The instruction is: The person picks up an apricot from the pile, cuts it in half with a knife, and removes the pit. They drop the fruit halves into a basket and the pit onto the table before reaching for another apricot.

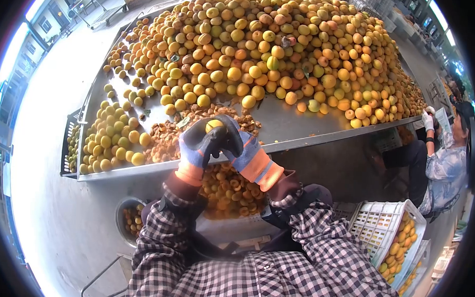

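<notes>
A yellow apricot [213,125] shows between my two gloved hands, above the front edge of the metal table. My left hand [197,143], in a grey-blue glove with a dark palm and orange cuff, is closed around it. My right hand [239,144], gloved alike, presses its bent fingers against the fruit from the other side; its fingertips are partly hidden. Split apricot pieces [167,136] lie on the table just beyond my hands. Under them, in front of my lap, is a pile of apricot halves [230,193].
A large heap of whole apricots [283,50] covers the metal table [296,127]. Black crate [70,142] stands at the table's left end. A bucket [124,220] holds fruit pieces. White crates [378,227] with apricots stand right, near a seated person [446,166] wearing gloves.
</notes>
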Demonstrator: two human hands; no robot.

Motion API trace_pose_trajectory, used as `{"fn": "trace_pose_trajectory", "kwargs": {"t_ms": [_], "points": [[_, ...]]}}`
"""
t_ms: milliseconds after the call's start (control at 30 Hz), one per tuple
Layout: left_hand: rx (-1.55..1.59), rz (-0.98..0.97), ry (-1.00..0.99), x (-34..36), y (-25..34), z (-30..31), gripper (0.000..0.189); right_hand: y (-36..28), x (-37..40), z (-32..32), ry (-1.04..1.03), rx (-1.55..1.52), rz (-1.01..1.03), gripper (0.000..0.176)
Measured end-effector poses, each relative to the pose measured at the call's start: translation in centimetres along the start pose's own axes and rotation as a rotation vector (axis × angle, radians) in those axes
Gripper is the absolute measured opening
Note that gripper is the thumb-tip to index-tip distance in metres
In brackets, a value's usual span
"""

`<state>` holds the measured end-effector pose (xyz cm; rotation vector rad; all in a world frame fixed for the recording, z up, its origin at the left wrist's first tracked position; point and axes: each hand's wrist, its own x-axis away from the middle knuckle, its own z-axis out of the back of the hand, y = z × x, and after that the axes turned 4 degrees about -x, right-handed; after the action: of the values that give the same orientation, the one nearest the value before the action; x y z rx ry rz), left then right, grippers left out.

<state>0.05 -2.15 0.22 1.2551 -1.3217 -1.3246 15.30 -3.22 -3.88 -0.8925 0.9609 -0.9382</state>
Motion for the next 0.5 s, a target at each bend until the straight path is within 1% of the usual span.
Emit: {"fn": "trace_pose_trajectory", "kwargs": {"t_ms": [67, 100, 167, 200, 267, 400, 500], "points": [[-0.037, -0.013, -0.024, 0.3, 0.0, 0.1, 0.028, -1.6, 0.3, 0.6, 0.019, 0.051, 0.071, 0.049], [-0.036, -0.013, -0.024, 0.5, 0.0, 0.0, 0.028, -1.8, 0.4, 0.8, 0.019, 0.052, 0.071, 0.049], [-0.020, -0.024, -0.049, 0.9, 0.0, -0.1, 0.031, -2.0, 0.6, 0.9, 0.057, 0.027, 0.151, 0.042], [-0.019, -0.022, -0.049, 1.1, 0.1, -0.1, 0.031, -1.9, 0.7, 0.9, 0.056, 0.027, 0.150, 0.042], [0.004, -0.017, -0.047, 1.5, 0.3, -0.3, 0.034, -1.8, 0.9, 0.8, 0.096, 0.026, 0.218, 0.043], [-0.053, -0.060, -0.058, 2.1, 0.7, -0.5, 0.037, -2.2, 1.3, 1.2, 0.094, -0.009, 0.232, 0.046], [-0.042, -0.075, -0.055, 2.7, 0.7, -0.6, 0.038, -2.0, 1.9, 1.5, 0.023, 0.020, 0.183, 0.043]]}}
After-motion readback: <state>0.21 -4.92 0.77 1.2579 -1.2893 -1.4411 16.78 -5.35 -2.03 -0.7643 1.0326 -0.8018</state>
